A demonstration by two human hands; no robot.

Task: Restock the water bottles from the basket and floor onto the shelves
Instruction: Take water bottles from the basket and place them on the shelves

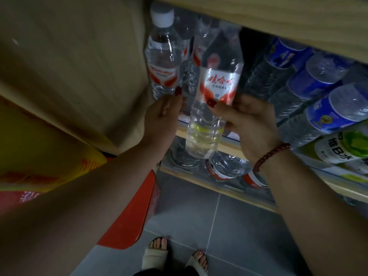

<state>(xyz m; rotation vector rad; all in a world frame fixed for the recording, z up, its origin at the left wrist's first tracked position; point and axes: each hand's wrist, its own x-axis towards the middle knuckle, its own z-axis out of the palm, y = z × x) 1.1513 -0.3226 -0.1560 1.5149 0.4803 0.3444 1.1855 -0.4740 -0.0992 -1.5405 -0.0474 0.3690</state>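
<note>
L hand (163, 114) & R hand (251, 124): nails (178, 91) in glossy dark red polish, seen clearly on both thumbs. Forearms bare from wrists back to frame edge. On the wrist just behind R hand: single-strand bracelet (271, 155) of small round dark-red beads. Well below both hands, feet in open-toe slide sandals (154, 255), each w/ one wide cream strap across the foot; toenails (164, 239) painted pinkish-red. Dark trouser hem (147, 273) at bottom edge by the feet, v. little showing.
</note>
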